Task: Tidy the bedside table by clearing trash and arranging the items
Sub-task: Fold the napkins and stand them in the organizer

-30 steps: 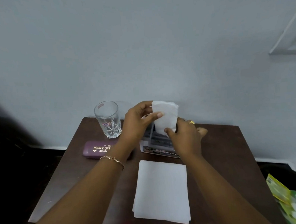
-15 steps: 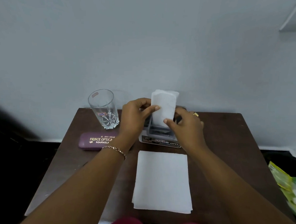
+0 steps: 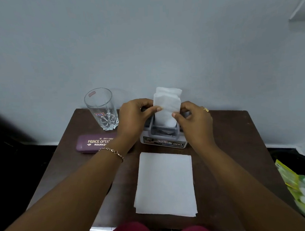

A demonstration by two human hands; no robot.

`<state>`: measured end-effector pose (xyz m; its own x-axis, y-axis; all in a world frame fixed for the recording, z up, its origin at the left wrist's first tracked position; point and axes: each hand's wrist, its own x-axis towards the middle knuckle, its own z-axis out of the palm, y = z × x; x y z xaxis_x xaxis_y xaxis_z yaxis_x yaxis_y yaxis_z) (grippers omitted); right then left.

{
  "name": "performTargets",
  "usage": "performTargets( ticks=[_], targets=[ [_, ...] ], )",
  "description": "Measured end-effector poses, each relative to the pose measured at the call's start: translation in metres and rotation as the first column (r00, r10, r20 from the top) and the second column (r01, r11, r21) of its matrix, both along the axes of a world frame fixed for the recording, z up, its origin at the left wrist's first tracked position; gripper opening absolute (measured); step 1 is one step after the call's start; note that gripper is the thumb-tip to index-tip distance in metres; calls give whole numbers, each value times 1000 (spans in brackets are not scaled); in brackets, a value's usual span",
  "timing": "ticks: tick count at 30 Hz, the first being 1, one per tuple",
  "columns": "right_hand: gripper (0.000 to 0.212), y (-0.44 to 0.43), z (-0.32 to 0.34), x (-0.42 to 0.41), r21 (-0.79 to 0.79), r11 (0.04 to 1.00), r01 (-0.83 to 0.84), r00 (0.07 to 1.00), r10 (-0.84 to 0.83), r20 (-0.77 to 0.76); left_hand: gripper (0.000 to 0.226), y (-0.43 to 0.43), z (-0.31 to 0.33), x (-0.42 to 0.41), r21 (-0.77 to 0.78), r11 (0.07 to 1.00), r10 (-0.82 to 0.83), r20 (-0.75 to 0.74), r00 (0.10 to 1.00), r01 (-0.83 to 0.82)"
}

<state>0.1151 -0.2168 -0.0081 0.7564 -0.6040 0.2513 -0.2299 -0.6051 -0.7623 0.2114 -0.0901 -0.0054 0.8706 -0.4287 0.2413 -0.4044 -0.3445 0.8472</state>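
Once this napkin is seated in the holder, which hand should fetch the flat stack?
Probably the right hand: the flat napkin stack lies below it, while the left hand is nearer the glass.

Single head-worn view, close above the bedside table [image 3: 239,145], facing forward and down, wall [image 3: 143,44] just behind the table

- Left hand [image 3: 134,116] reaches forward, thumb and forefinger pinched together, bracelet on the wrist.
- Right hand [image 3: 193,121] mirrors it, fingers curled, ring showing.
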Motion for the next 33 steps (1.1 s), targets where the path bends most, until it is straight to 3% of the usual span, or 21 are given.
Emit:
performTargets(
  ticks=[11, 16, 18, 20, 23, 27, 29, 33],
  targets=[
    [12, -4, 0, 3, 48, 998, -39, 999, 38, 25, 16, 4, 5, -2, -38, 999, 6, -94, 996, -10],
    [16, 2, 11, -40, 246, 961, 126, 975, -166, 149, 11, 38, 19, -41, -137, 955, 253, -84, 964, -263],
    [9, 14, 6, -72, 307, 935, 177, 973, -214, 90, 8, 59, 13, -69, -139, 952, 244, -196, 950, -273],
    [8, 30, -4, -103, 295, 941, 165, 985, -170, -11, 14, 77, 1, -92, -38, 972, 210, -309, 928, -233],
    [16, 44, -22, -132, 298, 950, 97, 980, -38, -197, 22, 88, -14, -113, 104, 982, 188, -399, 897, -159],
    [18, 51, -37, -142, 338, 941, -9, 878, 169, -447, 29, 80, -24, -127, 123, 992, 87, -599, 796, -16],
    [24, 53, -37, -142, 317, 948, -20, 868, 174, -465, 33, 73, -24, -124, 185, 983, 112, -666, 738, 18],
    [26, 51, -32, -140, 321, 946, -32, 855, 193, -481, 29, 61, -11, -116, 158, 982, 50, -744, 666, 103]
  ],
)
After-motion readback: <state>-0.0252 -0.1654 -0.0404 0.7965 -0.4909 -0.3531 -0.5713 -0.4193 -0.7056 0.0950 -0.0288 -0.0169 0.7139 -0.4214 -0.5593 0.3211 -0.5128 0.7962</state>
